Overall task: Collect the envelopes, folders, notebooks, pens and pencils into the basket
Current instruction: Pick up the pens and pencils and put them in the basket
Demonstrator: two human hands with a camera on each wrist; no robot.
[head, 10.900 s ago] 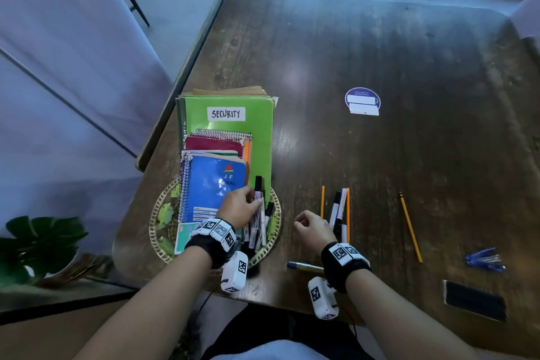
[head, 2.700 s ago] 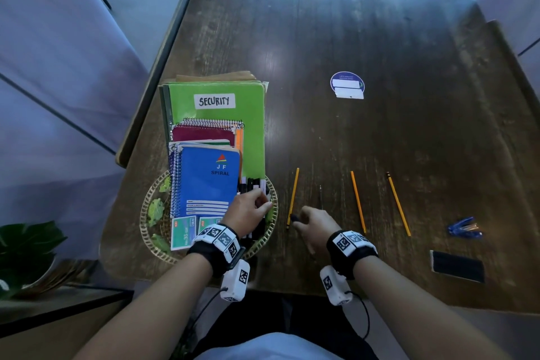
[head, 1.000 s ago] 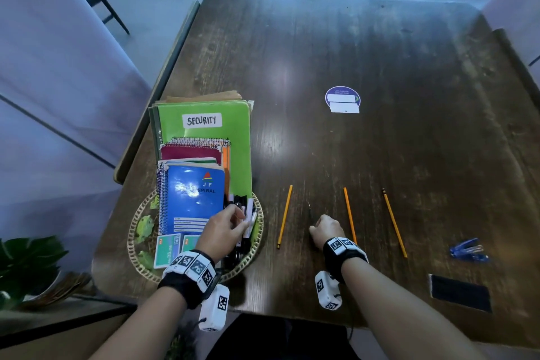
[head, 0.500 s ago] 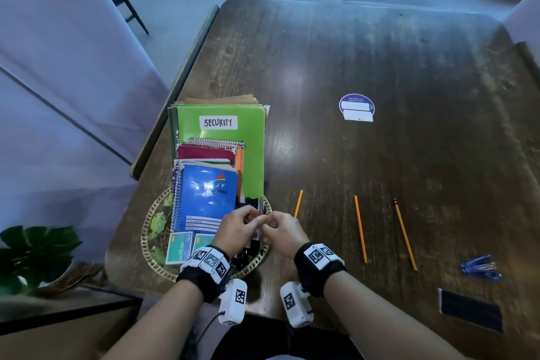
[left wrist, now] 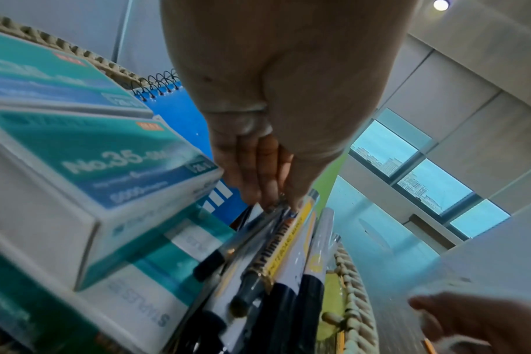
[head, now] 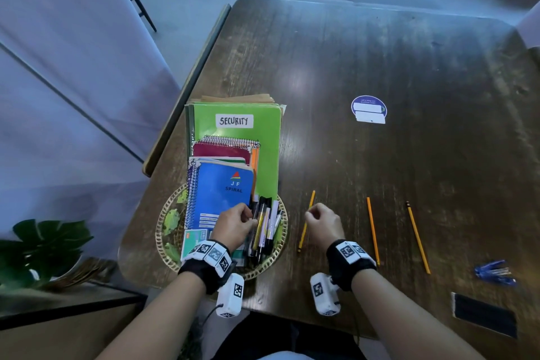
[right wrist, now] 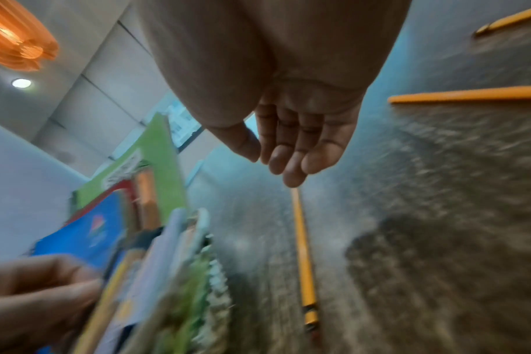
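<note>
The left hand [head: 233, 223] pinches a clear black-capped pen [left wrist: 243, 242] among the bundle of pens and markers [head: 264, 228] lying in the round woven basket [head: 280, 248]. The right hand [head: 323, 222] hovers with fingers loosely curled and holding nothing, above the nearest yellow pencil [head: 305, 222] on the dark wooden bench [head: 380, 52]. Two more yellow pencils [head: 372, 228] lie further right. A blue spiral notebook [head: 222, 193], a maroon spiral notebook [head: 222, 150] and a green folder labelled SECURITY [head: 263, 155] are stacked across the basket.
</note>
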